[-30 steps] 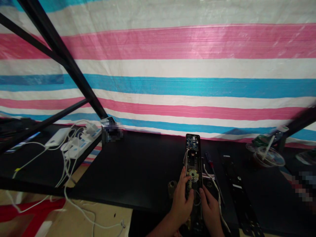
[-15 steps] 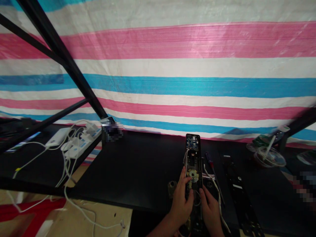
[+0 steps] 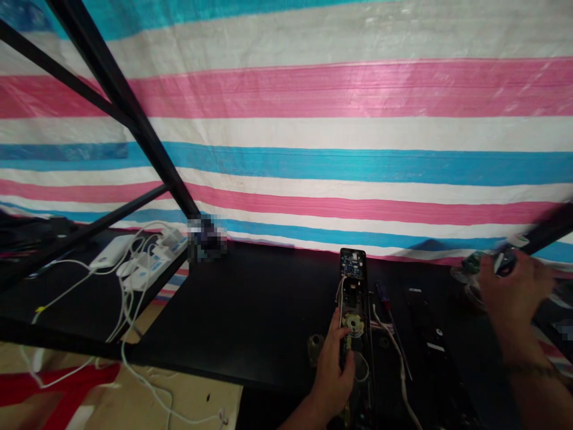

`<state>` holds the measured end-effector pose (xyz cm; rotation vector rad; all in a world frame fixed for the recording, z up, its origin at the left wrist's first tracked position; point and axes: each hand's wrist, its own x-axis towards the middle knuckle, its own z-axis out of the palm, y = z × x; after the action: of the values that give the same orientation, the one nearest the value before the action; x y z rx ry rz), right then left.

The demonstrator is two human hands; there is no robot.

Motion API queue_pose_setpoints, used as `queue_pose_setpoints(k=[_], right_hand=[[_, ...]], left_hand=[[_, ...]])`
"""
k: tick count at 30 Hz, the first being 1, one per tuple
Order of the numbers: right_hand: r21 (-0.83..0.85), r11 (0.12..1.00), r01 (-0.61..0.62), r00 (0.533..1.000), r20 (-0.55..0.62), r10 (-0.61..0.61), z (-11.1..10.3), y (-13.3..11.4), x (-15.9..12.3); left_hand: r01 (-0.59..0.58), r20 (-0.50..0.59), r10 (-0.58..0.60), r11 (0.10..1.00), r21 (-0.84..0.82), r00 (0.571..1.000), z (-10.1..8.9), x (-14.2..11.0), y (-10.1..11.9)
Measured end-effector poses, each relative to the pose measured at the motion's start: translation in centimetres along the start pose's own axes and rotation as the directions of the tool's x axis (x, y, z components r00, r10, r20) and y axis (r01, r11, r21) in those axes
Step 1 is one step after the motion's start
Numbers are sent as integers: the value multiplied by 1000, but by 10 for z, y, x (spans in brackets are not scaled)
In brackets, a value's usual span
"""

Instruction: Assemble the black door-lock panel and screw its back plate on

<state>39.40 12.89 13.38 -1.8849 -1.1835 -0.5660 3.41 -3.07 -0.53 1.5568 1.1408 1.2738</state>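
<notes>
A long black door-lock panel (image 3: 357, 298) lies lengthwise on the black table (image 3: 250, 310), its inside facing up, with a small circuit board at the far end and a round brass part in the middle. My left hand (image 3: 333, 361) rests on the panel's near left side, thumb by the brass part and fingers curled over the body. My right hand (image 3: 510, 295) is far out to the right, above a plastic cup that it mostly hides. It is smeared by motion, so its fingers are unclear. White wires (image 3: 396, 349) trail from the panel toward me.
A screwdriver (image 3: 384, 295) and a second black plate (image 3: 427, 328) lie right of the panel, and a small round metal piece (image 3: 315, 343) lies to its left. A power strip with white chargers and cables (image 3: 138, 263) sits far left. Black frame struts (image 3: 134, 128) cross before a striped tarp.
My right hand has left the lock panel and swung out to the right, over the cup. My left hand stays on the panel. The view has tilted slightly downward.
</notes>
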Motion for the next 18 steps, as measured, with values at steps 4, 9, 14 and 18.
queue_pose_setpoints(k=[4, 9, 14, 18], right_hand=[[-107, 980, -168, 978, 104, 179, 28, 27, 27], [-194, 943, -269, 838, 436, 329, 33, 29, 24], [-180, 937, -301, 859, 375, 348, 27, 32, 30], [-188, 937, -293, 822, 451, 348, 18, 31, 23]], left_hand=[[-1, -9, 1, 1000, -3, 1000, 0, 0, -1], [1, -17, -1, 1000, 6, 1000, 1, 0, -1], [15, -28, -15, 1000, 13, 999, 0, 0, 1], [13, -25, -13, 1000, 5, 1000, 0, 0, 0]])
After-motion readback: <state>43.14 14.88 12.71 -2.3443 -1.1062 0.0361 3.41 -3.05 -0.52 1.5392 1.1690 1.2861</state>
